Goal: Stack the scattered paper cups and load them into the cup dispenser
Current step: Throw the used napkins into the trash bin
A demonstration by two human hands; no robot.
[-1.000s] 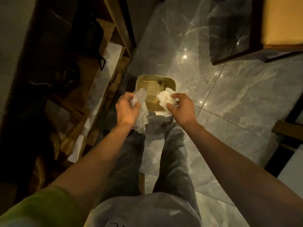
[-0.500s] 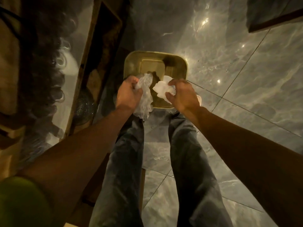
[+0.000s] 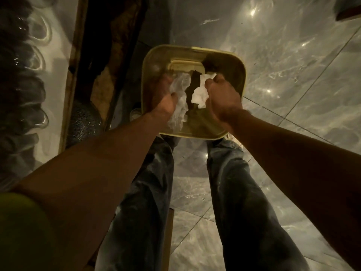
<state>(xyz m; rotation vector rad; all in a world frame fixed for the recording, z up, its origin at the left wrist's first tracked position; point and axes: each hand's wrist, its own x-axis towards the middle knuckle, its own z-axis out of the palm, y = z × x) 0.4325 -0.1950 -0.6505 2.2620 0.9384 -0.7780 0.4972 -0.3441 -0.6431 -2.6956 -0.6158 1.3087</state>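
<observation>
Lowered since a moment ago, both over the square olive-yellow plastic bin [image 3: 175, 48]: my left hand [image 3: 164, 98] grips a crumpled clear plastic wrapper [image 3: 180, 100], my right hand [image 3: 222, 100] pinches a crumpled white paper scrap [image 3: 201, 90]; I should drop both well inside its rim; paper cups and dispenser unseen.

Glossy grey marble floor [image 3: 293, 65], dim warm light, wooden shelving [image 3: 78, 55] left
</observation>
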